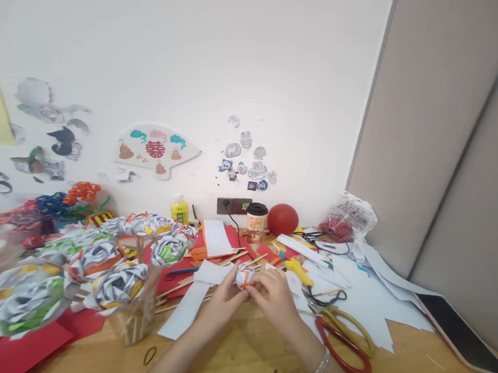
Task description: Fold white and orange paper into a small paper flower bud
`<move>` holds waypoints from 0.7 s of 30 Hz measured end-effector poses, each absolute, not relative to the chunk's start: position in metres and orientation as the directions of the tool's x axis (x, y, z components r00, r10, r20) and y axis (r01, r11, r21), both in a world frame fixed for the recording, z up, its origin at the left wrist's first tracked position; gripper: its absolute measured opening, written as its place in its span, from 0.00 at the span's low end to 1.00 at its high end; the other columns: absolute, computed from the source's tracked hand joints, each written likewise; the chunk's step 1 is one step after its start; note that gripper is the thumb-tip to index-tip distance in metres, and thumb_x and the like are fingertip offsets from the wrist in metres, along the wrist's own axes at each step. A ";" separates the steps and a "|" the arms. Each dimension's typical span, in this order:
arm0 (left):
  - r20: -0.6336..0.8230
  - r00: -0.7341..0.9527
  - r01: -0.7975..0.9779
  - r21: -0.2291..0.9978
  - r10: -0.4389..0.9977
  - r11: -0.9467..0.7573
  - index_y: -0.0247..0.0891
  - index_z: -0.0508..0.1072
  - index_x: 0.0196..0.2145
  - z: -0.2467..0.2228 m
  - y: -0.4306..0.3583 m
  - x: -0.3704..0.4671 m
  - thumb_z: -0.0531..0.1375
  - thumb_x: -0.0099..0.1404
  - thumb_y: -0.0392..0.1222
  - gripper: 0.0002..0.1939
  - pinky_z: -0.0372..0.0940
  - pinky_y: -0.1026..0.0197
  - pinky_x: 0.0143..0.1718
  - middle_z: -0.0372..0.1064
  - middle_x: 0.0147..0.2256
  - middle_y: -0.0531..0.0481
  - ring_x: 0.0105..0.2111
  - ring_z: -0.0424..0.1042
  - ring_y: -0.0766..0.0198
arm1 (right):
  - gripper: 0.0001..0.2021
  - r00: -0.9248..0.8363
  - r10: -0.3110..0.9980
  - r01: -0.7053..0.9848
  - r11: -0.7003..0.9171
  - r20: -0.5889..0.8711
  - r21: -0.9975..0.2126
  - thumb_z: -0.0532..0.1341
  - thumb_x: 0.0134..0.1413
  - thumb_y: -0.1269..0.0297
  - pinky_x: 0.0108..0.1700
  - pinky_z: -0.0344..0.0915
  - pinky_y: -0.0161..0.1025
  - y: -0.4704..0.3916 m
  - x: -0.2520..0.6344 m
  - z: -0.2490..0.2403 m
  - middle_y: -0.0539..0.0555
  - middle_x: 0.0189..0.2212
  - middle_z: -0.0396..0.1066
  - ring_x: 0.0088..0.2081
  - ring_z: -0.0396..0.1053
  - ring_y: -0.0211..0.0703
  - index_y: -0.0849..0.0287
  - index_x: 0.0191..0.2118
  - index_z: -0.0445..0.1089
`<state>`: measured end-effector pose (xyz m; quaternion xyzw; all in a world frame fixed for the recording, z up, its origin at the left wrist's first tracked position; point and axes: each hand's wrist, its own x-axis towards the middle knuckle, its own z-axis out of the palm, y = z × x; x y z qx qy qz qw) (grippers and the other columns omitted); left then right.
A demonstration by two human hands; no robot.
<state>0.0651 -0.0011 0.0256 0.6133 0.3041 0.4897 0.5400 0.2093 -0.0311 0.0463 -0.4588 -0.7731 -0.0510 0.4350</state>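
Between both hands is a small rolled paper flower, white with orange edges. My left hand wraps round its left side, fingers curled. The thumb and fingers of my right hand pinch its lower right side. A white paper strip lies left of my left hand, with thin wooden sticks beside it. Finished paper roses in white, green, orange and yellow stand in a clear cup further left.
Scissors with red and yellow handles and a yellow glue gun lie to the right. White sheets and a phone or tablet are beyond. A lidded paper cup, red balloon and yellow bottle stand by the wall.
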 end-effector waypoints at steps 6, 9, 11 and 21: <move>0.203 0.358 -0.187 0.972 0.912 -0.143 0.38 0.53 0.59 0.031 -0.004 0.065 0.58 0.50 0.38 0.38 0.61 0.52 0.49 0.55 0.57 0.43 0.52 0.60 0.50 | 0.07 -0.301 0.539 0.834 0.549 0.787 -0.058 0.54 0.55 0.68 0.38 0.50 0.40 -0.030 0.211 0.045 0.50 0.24 0.67 0.29 0.60 0.41 0.58 0.26 0.64; 0.195 0.335 -0.181 0.973 0.922 -0.140 0.39 0.55 0.58 0.035 -0.007 0.065 0.56 0.48 0.34 0.37 0.62 0.52 0.48 0.55 0.58 0.46 0.53 0.59 0.51 | 0.09 -0.355 0.511 0.836 0.549 0.783 0.020 0.52 0.56 0.70 0.39 0.50 0.41 -0.031 0.211 0.044 0.51 0.24 0.67 0.29 0.59 0.41 0.59 0.27 0.65; 0.182 0.329 -0.170 0.977 0.927 -0.132 0.39 0.55 0.58 0.037 -0.009 0.066 0.56 0.49 0.34 0.36 0.62 0.53 0.49 0.55 0.58 0.46 0.54 0.58 0.51 | 0.08 -0.358 0.519 0.822 0.569 0.776 -0.002 0.52 0.56 0.70 0.39 0.49 0.41 -0.032 0.211 0.045 0.51 0.25 0.68 0.30 0.59 0.41 0.59 0.28 0.65; 0.199 0.386 -0.282 0.955 0.901 -0.091 0.38 0.55 0.57 0.034 -0.006 0.063 0.58 0.54 0.50 0.34 0.63 0.51 0.48 0.50 0.59 0.43 0.54 0.59 0.49 | 0.09 -0.297 0.566 0.811 0.575 0.769 -0.111 0.54 0.56 0.69 0.36 0.50 0.39 -0.027 0.214 0.042 0.50 0.23 0.67 0.29 0.60 0.40 0.59 0.26 0.65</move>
